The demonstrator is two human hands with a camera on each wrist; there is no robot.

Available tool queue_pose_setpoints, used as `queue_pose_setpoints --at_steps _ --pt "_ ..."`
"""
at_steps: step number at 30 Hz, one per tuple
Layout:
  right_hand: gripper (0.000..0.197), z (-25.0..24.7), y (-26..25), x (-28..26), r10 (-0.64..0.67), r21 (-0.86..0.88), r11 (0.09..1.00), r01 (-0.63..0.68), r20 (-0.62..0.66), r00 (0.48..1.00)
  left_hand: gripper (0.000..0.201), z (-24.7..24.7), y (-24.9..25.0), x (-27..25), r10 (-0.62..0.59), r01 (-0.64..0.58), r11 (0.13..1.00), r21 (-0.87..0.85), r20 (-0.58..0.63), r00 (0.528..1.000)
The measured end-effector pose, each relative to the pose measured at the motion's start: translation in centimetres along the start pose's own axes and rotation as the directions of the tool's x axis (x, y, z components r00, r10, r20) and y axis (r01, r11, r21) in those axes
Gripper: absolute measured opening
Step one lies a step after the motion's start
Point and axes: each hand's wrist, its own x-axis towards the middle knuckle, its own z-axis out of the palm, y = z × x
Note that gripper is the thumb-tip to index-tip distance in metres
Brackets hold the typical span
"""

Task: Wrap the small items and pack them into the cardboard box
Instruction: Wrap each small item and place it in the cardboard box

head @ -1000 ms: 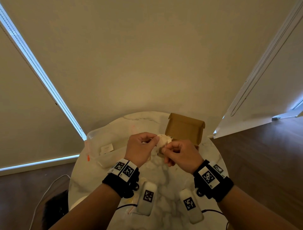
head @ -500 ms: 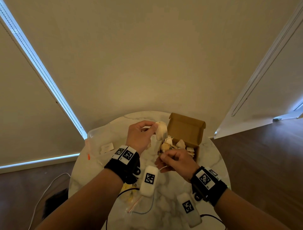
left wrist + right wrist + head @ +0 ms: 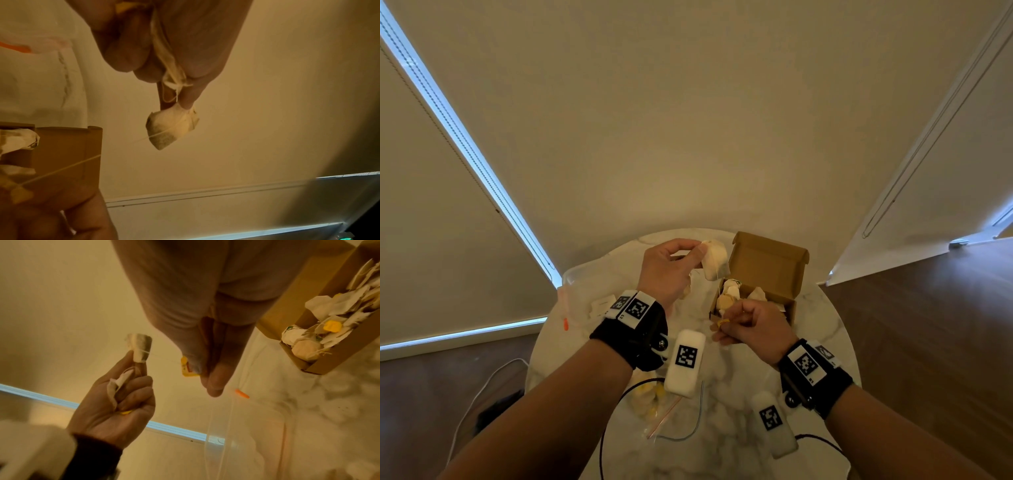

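Overhead, left hand [image 3: 669,270] pinches a soft papery tea bag [image 3: 714,259]; right hand [image 3: 751,325] pinches its taut string's yellow tag [image 3: 722,323].

You are looking at a brown cardboard box [image 3: 768,265], a white grey-veined marble table [image 3: 726,442], and a yellow tag [image 3: 186,368].

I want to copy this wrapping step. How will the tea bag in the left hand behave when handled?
The tea bag is probably very light: the left hand holds it by fingertips alone. It looks soft and creased, so likely floppy and easily torn. Its string, stretched to the yellow tag pinched by the right hand, may snag or swing.
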Motion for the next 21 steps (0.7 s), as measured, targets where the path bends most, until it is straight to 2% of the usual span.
queue_pose_setpoints --at_steps 3,6,9,12,18,21 --pt "0.010 -0.6 -0.4 0.7 -0.036 -0.137 0.990 0.024 -0.081 0.996 0.006 -0.1 0.0 -0.5 -0.013 0.013 1.000 0.000 0.016 1.000" --pt "0.010 -1.0 -1.2 1.4 -0.032 -0.248 0.969 -0.004 -0.139 0.990 0.007 -0.2 -0.2 -1.1 -0.023 0.023 1.000 0.009 0.030 0.999" --pt "0.008 -1.3 -2.6 2.0 -0.012 -0.209 0.978 -0.016 -0.133 0.991 0.006 -0.4 -0.7 -1.5 -0.049 0.047 0.998 0.037 0.054 0.997" --pt "0.009 -1.3 -4.1 2.3 -0.057 -0.215 0.976 0.030 -0.122 0.991 0.007 -0.6 -1.4 -1.9 -0.063 0.056 0.992 0.111 0.063 0.996" --pt "0.007 -0.8 -6.0 2.8 -0.138 -0.233 0.967 0.105 -0.131 0.982 0.009 -0.4 -2.5 -2.5 -0.031 0.013 0.975 0.223 0.080 0.996" --pt "0.013 -0.7 -6.5 2.9 -0.146 -0.241 0.964 0.110 -0.135 0.980 0.009 -0.3 -2.7 -2.6 -0.014 -0.003 0.970 0.242 0.070 0.997"
